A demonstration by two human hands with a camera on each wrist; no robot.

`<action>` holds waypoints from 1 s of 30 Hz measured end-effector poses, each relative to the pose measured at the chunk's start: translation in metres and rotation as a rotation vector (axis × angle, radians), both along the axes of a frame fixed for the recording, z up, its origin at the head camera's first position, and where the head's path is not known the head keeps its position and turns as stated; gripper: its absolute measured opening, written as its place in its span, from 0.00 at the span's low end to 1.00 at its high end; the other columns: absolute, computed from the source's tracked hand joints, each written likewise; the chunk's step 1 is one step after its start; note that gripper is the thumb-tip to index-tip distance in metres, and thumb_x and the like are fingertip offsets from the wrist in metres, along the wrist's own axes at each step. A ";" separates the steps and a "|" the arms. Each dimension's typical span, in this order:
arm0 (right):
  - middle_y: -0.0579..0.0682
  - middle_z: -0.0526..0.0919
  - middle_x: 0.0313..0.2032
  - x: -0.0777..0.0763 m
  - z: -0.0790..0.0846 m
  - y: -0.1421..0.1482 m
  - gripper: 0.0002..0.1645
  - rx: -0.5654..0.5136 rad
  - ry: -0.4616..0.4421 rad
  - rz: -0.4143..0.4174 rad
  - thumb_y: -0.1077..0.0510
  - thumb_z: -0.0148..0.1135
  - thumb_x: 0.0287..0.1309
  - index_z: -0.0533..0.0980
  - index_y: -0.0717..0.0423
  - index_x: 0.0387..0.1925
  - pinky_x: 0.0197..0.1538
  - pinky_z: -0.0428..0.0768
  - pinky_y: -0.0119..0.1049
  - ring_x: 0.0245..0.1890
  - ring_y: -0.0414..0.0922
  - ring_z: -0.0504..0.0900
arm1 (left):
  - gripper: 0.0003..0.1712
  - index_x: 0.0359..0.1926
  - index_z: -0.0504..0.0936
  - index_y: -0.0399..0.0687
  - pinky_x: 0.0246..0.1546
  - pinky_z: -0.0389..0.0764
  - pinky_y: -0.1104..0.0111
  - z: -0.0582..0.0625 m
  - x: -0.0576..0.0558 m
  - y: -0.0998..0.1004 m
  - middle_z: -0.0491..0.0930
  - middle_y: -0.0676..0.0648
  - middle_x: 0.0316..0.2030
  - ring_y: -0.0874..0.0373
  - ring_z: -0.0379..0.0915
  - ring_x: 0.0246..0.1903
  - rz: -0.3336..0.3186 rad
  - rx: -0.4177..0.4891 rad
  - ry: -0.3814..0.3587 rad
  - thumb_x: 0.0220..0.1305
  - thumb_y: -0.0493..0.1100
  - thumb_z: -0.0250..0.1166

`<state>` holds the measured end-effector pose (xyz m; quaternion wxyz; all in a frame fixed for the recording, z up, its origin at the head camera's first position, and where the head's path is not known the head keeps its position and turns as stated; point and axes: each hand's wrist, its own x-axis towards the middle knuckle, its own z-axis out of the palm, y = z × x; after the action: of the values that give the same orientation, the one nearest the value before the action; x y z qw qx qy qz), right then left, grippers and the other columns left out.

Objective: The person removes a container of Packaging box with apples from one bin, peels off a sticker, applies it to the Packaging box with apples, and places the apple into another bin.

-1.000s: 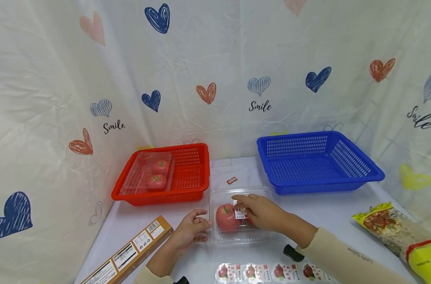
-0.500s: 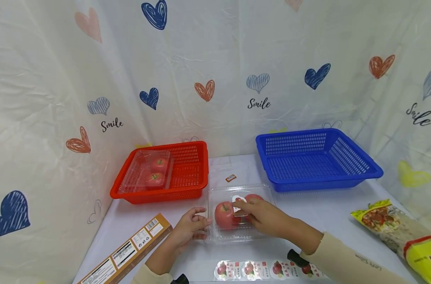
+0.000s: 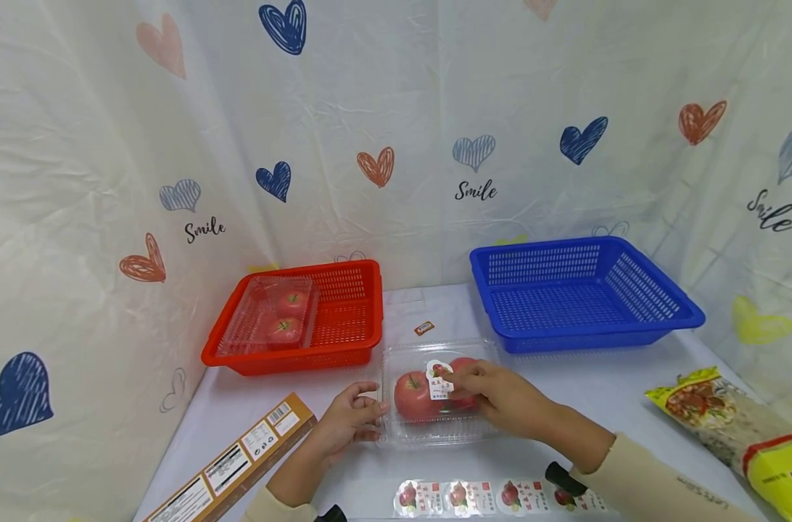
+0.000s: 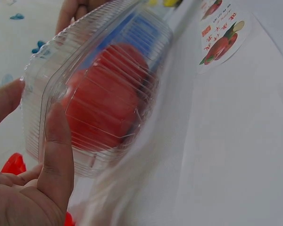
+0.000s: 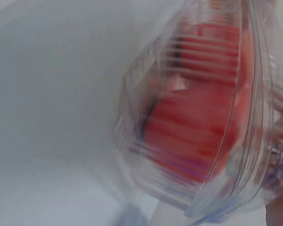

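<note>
In the head view, a clear plastic fruit box [image 3: 402, 433] with red apples [image 3: 414, 397] lies on the white table. A white label [image 3: 439, 380] with an apple picture sits on its lid. My left hand [image 3: 349, 417] holds the box's left edge; the left wrist view shows thumb [image 4: 57, 141] and a finger on either side of the rim. My right hand [image 3: 500, 395] is over the lid, fingertips touching the label's right side. Its palm is hidden. The right wrist view is blurred, with the box and apples [image 5: 193, 127] filling it.
A red basket [image 3: 344, 355] at back left holds another box of apples [image 3: 285, 332]. A blue basket [image 3: 585, 337] stands back right. An orange carton [image 3: 239, 464] lies left, a yellow food bag [image 3: 729, 435] right. A strip of labels [image 3: 468, 499] lies in front.
My right hand has slid rightward across the label, showing more of it. My left hand has stayed at the box's edge. The head view has shifted slightly.
</note>
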<state>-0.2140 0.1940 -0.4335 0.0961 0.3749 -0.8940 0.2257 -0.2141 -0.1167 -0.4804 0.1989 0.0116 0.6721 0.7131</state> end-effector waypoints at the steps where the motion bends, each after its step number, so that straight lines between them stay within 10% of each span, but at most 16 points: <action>1: 0.42 0.80 0.44 -0.001 0.000 0.001 0.32 0.010 -0.005 -0.014 0.74 0.58 0.51 0.80 0.45 0.55 0.45 0.81 0.38 0.43 0.41 0.77 | 0.36 0.64 0.63 0.38 0.35 0.84 0.63 0.000 0.000 0.000 0.78 0.45 0.36 0.56 0.76 0.32 -0.001 0.000 0.000 0.61 0.45 0.69; 30: 0.50 0.79 0.55 -0.022 0.008 -0.019 0.39 0.125 -0.090 -0.116 0.73 0.55 0.56 0.68 0.46 0.68 0.57 0.75 0.51 0.56 0.52 0.75 | 0.36 0.64 0.63 0.36 0.34 0.84 0.63 -0.002 0.000 0.000 0.79 0.46 0.35 0.56 0.76 0.31 0.001 0.014 0.010 0.61 0.44 0.70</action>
<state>-0.2358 0.1745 -0.4253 0.0452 0.3172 -0.9300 0.1801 -0.2138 -0.1166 -0.4824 0.1949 0.0164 0.6680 0.7180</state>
